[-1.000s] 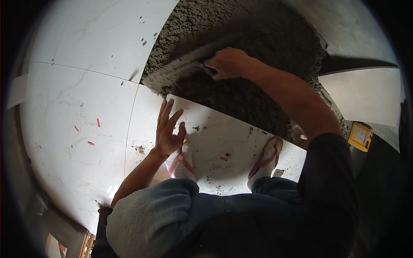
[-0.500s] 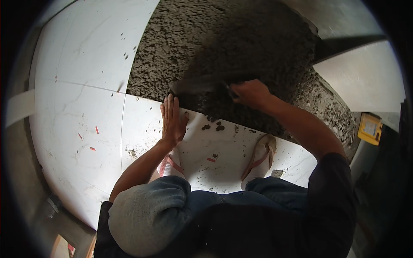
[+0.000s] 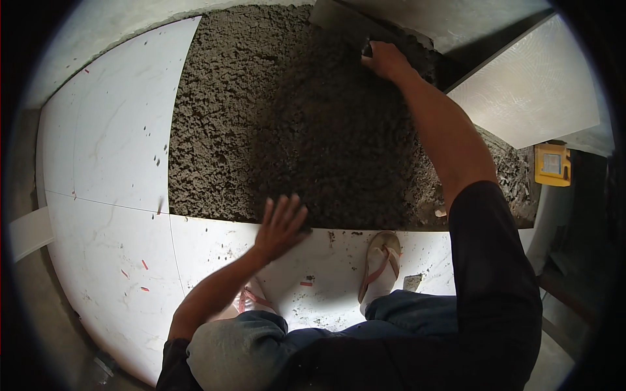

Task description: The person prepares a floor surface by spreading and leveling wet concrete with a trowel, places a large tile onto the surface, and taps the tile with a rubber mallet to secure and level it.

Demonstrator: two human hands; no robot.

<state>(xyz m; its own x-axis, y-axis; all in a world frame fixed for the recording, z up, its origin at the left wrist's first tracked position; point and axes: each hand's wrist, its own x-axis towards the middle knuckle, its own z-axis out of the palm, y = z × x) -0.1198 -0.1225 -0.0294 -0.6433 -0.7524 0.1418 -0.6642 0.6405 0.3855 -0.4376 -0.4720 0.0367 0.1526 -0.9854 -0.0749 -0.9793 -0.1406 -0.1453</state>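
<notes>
A dim room with bare concrete along the far left, beyond white tiles. The tiles are flat and glossy, faintly veined, dotted with crumbs and a few red bits. Right of them spreads a bed of grey-brown mortar, damp-looking and grainy, with a straight left edge. The left grip is an empty bare hand, blurred, fingers spread, over the mortar's near edge; whether it touches cannot be told. Half a second ago it lay by that edge, close to the trowel. The trowel, a long, thin, straight blade, has since swung to the mortar's far side, so the work now seems to be there, leaving the near part uncovered. The right grip is curled round its dark handle. Below, a sandal stands on the near tiles. Farther right, the mortar turns lumpy beside a tilted pale panel, its face finely patterned, and a boxy yellow case.
</notes>
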